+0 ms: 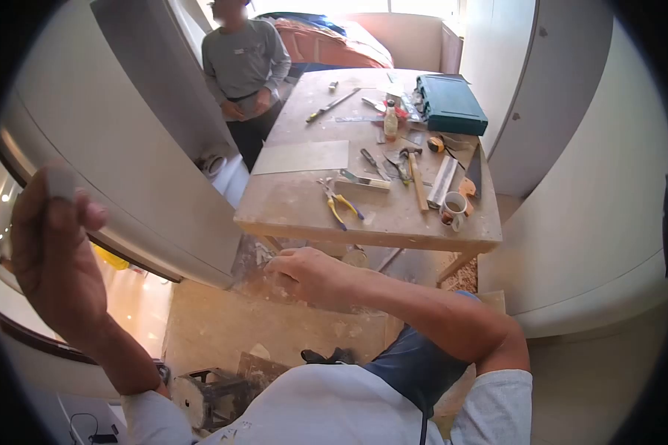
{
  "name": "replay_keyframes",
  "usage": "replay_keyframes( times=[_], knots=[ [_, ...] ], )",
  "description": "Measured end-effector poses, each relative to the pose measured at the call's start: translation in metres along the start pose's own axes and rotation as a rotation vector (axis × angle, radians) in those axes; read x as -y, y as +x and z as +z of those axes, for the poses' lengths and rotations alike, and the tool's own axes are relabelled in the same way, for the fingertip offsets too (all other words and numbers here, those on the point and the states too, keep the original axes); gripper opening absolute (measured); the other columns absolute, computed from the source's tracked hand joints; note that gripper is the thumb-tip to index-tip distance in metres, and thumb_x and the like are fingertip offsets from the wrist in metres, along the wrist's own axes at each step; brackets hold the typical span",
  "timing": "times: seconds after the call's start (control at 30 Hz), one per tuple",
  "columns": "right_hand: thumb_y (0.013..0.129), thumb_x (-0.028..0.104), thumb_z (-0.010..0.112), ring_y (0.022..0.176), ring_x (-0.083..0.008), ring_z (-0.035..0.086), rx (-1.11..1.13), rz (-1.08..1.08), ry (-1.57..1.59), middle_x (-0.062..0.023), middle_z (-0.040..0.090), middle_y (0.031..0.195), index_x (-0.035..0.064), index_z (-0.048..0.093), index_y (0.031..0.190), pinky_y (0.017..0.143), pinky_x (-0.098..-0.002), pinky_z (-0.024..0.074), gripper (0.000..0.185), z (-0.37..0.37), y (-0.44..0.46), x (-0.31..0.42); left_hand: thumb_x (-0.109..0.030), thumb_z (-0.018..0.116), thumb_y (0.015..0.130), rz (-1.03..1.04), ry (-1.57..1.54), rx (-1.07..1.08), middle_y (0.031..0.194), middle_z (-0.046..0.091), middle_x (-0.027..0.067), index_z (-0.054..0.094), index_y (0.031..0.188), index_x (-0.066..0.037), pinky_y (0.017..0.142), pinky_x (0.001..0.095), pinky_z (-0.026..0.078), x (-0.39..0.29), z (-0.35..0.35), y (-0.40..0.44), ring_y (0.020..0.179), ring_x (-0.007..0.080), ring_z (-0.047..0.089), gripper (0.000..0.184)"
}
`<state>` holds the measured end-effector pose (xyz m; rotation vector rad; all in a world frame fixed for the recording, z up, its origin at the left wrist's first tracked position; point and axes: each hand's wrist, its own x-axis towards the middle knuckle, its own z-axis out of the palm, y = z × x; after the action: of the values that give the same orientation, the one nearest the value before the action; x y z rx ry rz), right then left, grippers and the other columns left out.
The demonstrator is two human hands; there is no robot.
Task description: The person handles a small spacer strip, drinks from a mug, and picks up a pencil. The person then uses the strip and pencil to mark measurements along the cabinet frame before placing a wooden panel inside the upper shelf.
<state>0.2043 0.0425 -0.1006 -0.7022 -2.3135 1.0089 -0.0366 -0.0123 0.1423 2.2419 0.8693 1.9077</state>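
Note:
Raised at the far left is my left hand [63, 256], close to the cabinet panel. Its fingers are bent together, and a small pale patch shows near the fingertips; I cannot tell whether it is an object. My right hand [304, 274] is in front of my body, below the near edge of the wooden table [304, 211]. The fingers of that hand curl inward, and the palm is hidden. Combination pliers [335, 205] with yellow and blue handles lie on the table, nearest to my right hand. Beside them is a putty knife [365, 180].
A person [245, 67] in a grey shirt stands beyond the table's left side. On the tabletop are a hammer [418, 182], a mug [453, 209], a glue bottle [390, 121] and a green tool case [453, 104]. Tall cabinets flank both sides. A dusty machine [208, 397] stands low left.

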Motion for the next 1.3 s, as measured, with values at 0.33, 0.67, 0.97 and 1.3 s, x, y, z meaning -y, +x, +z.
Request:
replay_keyframes(
  times=[0.33,0.67,0.97,1.3],
  knots=[
    [0.091,0.011,0.06,0.104,-0.0399,0.063,0.205,0.169,-0.187,-0.0197,0.065,0.105,0.0013,0.066,0.111,0.089,-0.0465,0.0507,0.023,0.007,-0.016,-0.021,0.008,0.06,0.093,-0.527,-0.394,0.078,0.091,0.062,0.0079,0.062,0.11,-0.002,0.063,0.0292,0.055,0.031,0.052,-0.138,0.07,0.0142,0.063,0.02],
    [0.093,0.015,0.059,0.103,-0.038,0.067,0.233,0.277,-0.305,-0.0209,0.069,0.107,0.0007,0.07,0.106,0.088,-0.0461,0.0524,0.022,0.011,-0.018,-0.035,-0.007,0.066,0.098,-1.334,-0.545,0.235,0.092,0.07,0.0072,0.063,0.104,-0.002,0.073,0.0274,0.054,0.065,0.09,-0.292,0.078,0.0128,0.067,0.008],
    [0.093,0.016,0.062,0.099,-0.0427,0.065,0.064,0.109,0.017,-0.0237,0.068,0.097,-0.0008,0.067,0.104,0.084,-0.0498,0.0503,0.021,0.034,-0.008,-0.013,-0.009,0.067,0.099,-1.287,-0.432,0.147,0.089,0.067,0.0058,0.061,0.103,-0.002,0.074,0.0287,0.055,0.078,0.095,-0.303,0.079,0.0129,0.066,0.011],
    [0.095,0.014,0.059,0.09,-0.0431,0.066,-0.034,0.149,0.089,-0.0229,0.068,0.094,0.0,0.065,0.101,0.077,-0.0486,0.0509,0.016,0.034,-0.003,-0.002,-0.006,0.068,0.098,-1.207,-0.459,-0.053,0.094,0.071,0.0064,0.063,0.105,-0.002,0.072,0.0264,0.056,0.072,0.098,-0.28,0.079,0.0111,0.067,0.009]
  ],
)
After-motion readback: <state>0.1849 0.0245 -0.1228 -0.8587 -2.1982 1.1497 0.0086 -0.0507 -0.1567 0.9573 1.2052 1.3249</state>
